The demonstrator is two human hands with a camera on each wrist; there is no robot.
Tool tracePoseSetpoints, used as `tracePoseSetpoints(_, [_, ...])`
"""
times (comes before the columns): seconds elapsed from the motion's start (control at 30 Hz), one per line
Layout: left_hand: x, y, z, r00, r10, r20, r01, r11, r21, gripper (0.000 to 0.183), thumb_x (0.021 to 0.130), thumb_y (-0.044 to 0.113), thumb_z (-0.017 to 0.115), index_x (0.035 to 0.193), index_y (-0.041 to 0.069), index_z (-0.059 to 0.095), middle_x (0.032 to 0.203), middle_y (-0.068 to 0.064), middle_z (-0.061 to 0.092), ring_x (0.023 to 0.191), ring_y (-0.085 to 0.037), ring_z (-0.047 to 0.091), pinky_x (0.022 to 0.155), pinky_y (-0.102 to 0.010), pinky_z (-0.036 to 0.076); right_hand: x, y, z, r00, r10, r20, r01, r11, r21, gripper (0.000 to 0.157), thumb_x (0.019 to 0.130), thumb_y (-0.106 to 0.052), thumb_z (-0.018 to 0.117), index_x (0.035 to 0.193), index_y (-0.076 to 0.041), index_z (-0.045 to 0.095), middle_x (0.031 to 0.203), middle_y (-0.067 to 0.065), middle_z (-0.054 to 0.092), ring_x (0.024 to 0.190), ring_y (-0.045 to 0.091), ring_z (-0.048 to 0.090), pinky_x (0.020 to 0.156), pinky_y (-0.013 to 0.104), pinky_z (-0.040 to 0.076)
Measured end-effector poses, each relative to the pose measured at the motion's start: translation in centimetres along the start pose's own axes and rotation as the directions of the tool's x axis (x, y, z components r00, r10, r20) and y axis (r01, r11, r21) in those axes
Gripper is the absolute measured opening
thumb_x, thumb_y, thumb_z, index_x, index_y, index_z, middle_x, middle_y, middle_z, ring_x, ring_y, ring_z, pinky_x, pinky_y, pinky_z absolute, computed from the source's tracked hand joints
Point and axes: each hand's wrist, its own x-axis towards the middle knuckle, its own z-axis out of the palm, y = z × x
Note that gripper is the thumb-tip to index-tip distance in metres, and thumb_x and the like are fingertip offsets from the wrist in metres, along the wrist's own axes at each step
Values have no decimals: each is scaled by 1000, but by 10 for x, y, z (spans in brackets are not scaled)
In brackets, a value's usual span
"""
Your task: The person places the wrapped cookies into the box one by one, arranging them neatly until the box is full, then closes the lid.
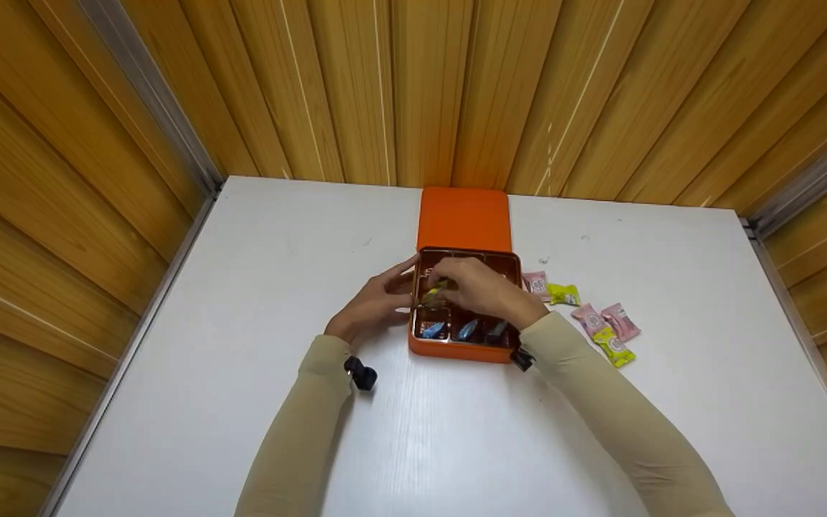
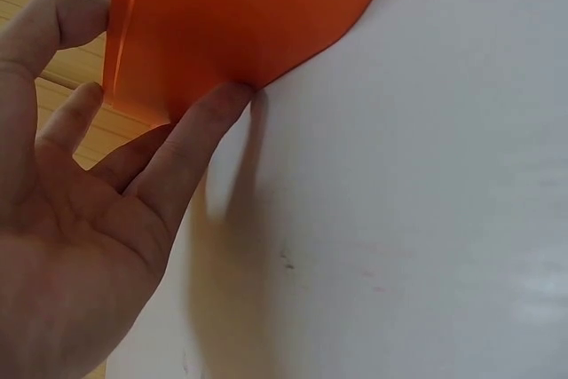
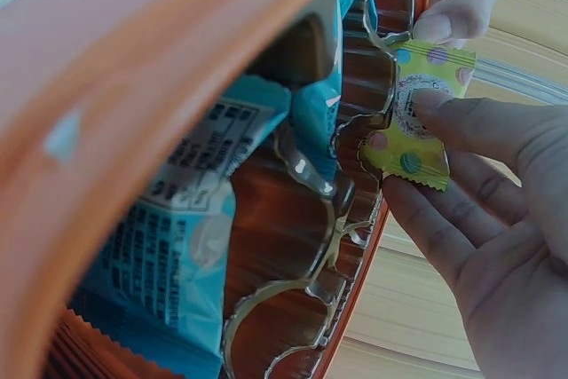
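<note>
An orange box (image 1: 460,350) with a clear divided tray inside stands on the white table. Over its left-hand compartments my right hand (image 1: 482,286) pinches a yellow wrapped candy (image 3: 422,117) between thumb and fingers. In the right wrist view the candy lies right at a compartment's edge. My left hand (image 1: 372,307) touches the box's left side with spread fingers, thumb and fingertips against the orange wall in the left wrist view. Blue wrapped candies (image 3: 169,228) sit in the front row of compartments. My right hand and forearm hide part of the tray.
The orange lid (image 1: 465,219) lies flat behind the box, near the wood-look wall (image 1: 449,93). To the box's right are loose candies, among them a pink one (image 1: 621,322) and a yellow one (image 1: 614,347). White tabletop (image 1: 291,244) extends to both sides.
</note>
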Motion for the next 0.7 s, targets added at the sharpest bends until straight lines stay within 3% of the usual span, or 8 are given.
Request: tracePoseSetpoints(0.7, [0, 1, 3, 999, 12, -34, -11, 1000, 19, 78, 101, 7, 71, 167, 33, 38, 162, -8, 48, 136, -27, 57, 99, -46, 58, -3, 0, -2, 999, 39, 9, -39, 999, 27, 18, 99, -2, 75, 116, -3, 77, 114, 11, 74, 106, 26, 67, 101, 44, 56])
